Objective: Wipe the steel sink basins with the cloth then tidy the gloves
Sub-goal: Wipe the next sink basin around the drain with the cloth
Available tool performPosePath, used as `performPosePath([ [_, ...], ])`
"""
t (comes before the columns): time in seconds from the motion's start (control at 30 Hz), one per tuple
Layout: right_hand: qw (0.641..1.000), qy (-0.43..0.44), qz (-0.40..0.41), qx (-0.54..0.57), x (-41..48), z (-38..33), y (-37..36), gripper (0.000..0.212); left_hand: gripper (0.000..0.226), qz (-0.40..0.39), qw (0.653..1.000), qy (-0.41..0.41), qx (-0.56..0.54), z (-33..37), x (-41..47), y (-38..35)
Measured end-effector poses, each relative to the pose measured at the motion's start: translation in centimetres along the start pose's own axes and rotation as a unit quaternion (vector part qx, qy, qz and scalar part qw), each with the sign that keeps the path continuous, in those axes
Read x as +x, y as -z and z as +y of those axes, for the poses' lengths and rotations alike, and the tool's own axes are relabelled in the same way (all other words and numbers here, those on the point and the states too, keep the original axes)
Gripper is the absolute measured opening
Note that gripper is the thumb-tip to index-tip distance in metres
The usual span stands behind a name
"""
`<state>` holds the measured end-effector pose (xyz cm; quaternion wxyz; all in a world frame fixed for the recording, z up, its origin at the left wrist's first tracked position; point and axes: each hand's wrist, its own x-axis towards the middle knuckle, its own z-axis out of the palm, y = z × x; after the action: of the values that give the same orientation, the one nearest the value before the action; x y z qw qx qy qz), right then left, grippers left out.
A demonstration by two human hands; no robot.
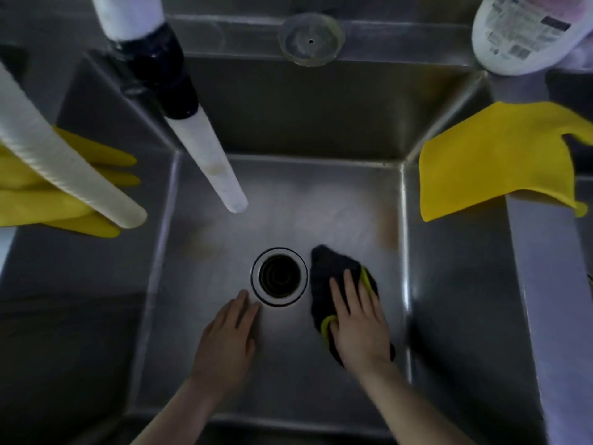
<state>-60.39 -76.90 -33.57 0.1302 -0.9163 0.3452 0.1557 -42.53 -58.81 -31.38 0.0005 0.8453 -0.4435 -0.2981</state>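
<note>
I look straight down into a steel sink basin [288, 200] with a round drain [279, 276] in its floor. My right hand [357, 326] presses flat on a dark cloth with a yellow-green edge [332, 268], just right of the drain. My left hand [226, 342] rests flat on the basin floor, its fingertips beside the drain's left rim, holding nothing. Yellow rubber gloves [64, 194] hang over the left wall of the basin, partly hidden by a white hose.
Two white hoses reach over the basin: one [70, 175] from the far left, one with a dark collar [208, 159] from the top. A yellow cloth [500, 159] drapes over the right divider. A white bottle [526, 30] and a clear dish [310, 38] stand on the back ledge.
</note>
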Motion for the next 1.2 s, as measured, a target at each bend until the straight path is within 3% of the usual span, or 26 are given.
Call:
performPosePath([
  [0.17, 0.998, -0.058, 0.0, 0.002, 9.0, 0.1, 4.1, 0.067, 0.07, -0.001, 1.0, -0.013, 0.004, -2.7, -0.2, 1.0],
  [0.43, 0.99, 0.109, -0.067, -0.053, 14.4, -8.2, 5.7, 0.062, 0.074, 0.068, 0.997, 0.027, -0.04, -4.8, -1.2, 4.0],
  [0.63, 0.951, 0.283, -0.096, -0.078, 9.5, -15.4, 1.9, 0.058, 0.077, 0.102, 0.993, 0.054, -0.033, -6.0, -2.5, 4.3],
  [0.87, 0.907, 0.389, -0.15, -0.054, -1.9, -13.5, -2.4, 0.06, 0.083, 0.004, 0.999, 0.034, 0.005, -5.5, -3.8, 3.7],
  [1.07, 0.892, 0.4, -0.198, -0.069, -5.1, -7.5, -1.2, 0.058, 0.082, -0.01, 1.0, -0.017, -0.012, -2.9, -4.0, 3.8],
  [1.13, 0.905, 0.347, -0.231, -0.082, -5.7, -5.7, -0.1, 0.06, 0.08, -0.023, 0.999, -0.031, -0.004, -2.1, -3.8, 3.9],
  [1.2, 0.934, 0.284, -0.211, -0.044, -6.4, -3.8, 1.1, 0.058, 0.078, -0.04, 0.998, -0.046, -0.001, -1.2, -3.5, 4.1],
])
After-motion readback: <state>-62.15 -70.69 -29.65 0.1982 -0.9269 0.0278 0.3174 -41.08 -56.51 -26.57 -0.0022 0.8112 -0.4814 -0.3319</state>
